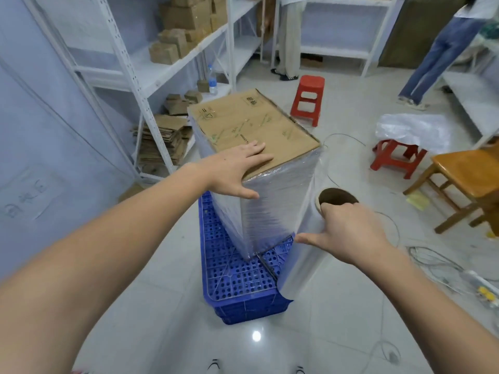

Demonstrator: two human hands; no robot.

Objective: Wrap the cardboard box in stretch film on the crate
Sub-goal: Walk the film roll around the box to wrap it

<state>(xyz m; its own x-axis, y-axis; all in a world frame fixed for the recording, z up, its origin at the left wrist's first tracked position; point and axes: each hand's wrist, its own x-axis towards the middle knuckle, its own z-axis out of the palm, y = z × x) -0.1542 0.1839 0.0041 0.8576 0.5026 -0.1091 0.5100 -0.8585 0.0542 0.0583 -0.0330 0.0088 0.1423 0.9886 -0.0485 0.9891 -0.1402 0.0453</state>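
The cardboard box (253,130) stands upright on the blue perforated plastic crate (237,279), which sits upside down on the tiled floor. Its sides are already bound in many layers of clear stretch film (270,211), wrinkled and silvery, while the brown top is still bare. That top carries faint green printing, a recycling triangle near the far left corner and a small stamped mark near the far right corner; I can't read any of the writing (too blurred).

The left hand (237,168) lies flat on the near edge of the box top, fingers straight and spread, thumb hanging over the wrapped side. The right hand (348,233), just right of the box, has its grip clamped on the stretch film roll (310,255), fingers curled round the top end by the brown cardboard core; a sheet of film runs from the roll to the box's near right corner.

Left of the box, white metal shelving (151,74) holds small cardboard cartons above and flattened cardboard below, with a water bottle (212,79) beside them. Beyond the box stands a red plastic stool (309,98); to its right a second red stool (397,157) carries a crumpled plastic bag, next to a wooden chair (464,174).
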